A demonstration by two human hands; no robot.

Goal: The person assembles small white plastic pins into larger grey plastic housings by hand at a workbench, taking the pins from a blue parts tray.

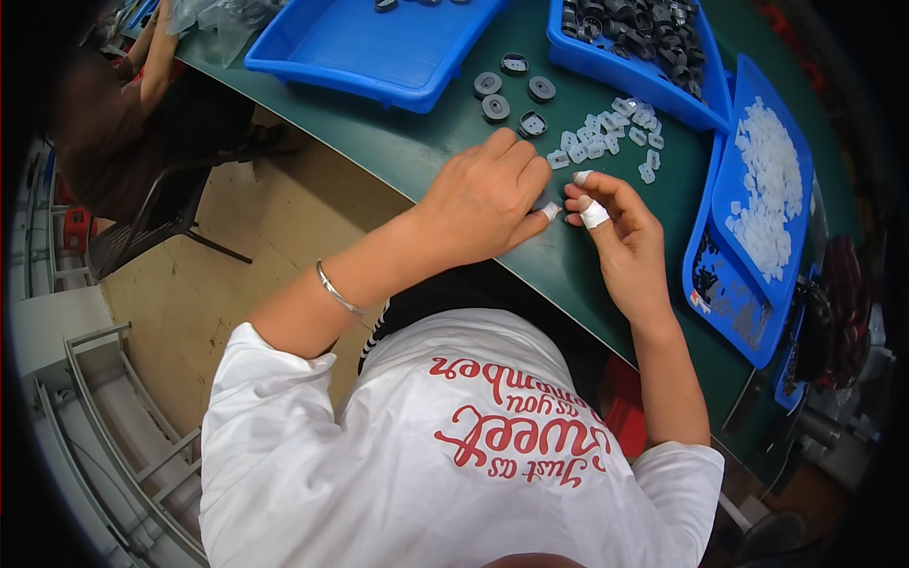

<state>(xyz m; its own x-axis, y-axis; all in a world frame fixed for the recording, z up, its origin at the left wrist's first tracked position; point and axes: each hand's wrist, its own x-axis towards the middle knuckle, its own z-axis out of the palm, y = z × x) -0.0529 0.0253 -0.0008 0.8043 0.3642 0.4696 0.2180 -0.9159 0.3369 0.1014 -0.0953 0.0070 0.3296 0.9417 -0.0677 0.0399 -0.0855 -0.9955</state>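
Near the table's front edge, my left hand is closed, knuckles up, with white tape on its thumb. A small dark greyish part shows by its fingertips, too hidden to name. Just to the right, my right hand has its fingers bent and apart, with white tape on two of its digits. Nothing shows between them. Beyond my hands lie several round black plastic parts, and a scatter of small translucent white plastic pieces is beside them.
A blue tray stands far left; another blue tray of black parts is at the back. On the right, a blue lid-like tray of white pieces rests over a tray holding small dark parts. A person sits at left.
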